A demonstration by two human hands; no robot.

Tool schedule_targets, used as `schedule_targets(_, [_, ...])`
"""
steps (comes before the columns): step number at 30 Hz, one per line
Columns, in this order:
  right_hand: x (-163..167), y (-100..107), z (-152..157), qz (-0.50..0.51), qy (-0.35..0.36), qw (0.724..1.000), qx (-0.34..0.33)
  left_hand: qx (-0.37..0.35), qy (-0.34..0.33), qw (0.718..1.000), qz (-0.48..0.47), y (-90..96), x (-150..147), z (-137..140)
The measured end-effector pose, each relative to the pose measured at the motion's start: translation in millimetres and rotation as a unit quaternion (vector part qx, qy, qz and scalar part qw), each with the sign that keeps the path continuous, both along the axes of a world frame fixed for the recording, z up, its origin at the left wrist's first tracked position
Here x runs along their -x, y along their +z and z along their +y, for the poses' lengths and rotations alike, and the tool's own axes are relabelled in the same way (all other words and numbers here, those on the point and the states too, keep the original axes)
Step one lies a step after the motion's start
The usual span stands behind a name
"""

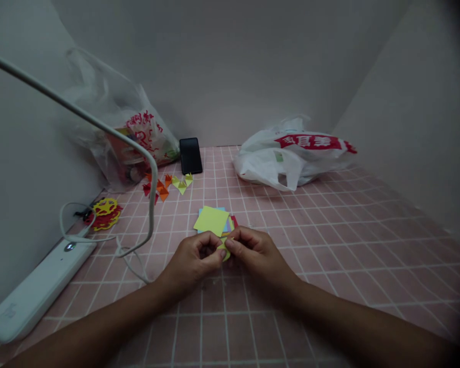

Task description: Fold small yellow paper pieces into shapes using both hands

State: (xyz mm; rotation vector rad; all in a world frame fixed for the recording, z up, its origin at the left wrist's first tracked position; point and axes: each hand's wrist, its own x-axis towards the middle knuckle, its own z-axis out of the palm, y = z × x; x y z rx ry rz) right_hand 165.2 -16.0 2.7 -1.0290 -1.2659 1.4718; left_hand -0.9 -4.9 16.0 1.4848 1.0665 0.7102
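Between both hands is a small folded piece of yellow paper, pinched from either side. My left hand is closed on its left part, thumb toward me. My right hand grips the right part between thumb and forefinger. The fingers hide much of the paper's shape. Just beyond the hands lies a stack of coloured paper squares, a yellow sheet on top and blue, purple and red edges showing beneath. Farther back on the left sit several small folded paper pieces in red, orange and yellow.
A white power bank with a cable lies at left, near red and yellow cut-out shapes. A grey bent rod crosses the left side. A black phone and plastic bags stand at the back of the pink tiled tabletop.
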Motion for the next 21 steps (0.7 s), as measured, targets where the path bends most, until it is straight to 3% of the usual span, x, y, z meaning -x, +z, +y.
schedule_targets(5, [-1.7, 3.5, -1.2, -0.014, -0.026, 1.0, 0.003, 0.083, -0.012, 0.996, -0.037, -0.1, 0.7, 2.5])
schedule_targets(21, [0.1, -3.6, 2.8, 0.028, 0.001, 0.999, 0.039, 0.095, 0.039, 0.992, -0.072, 3.1, 1.9, 5.9])
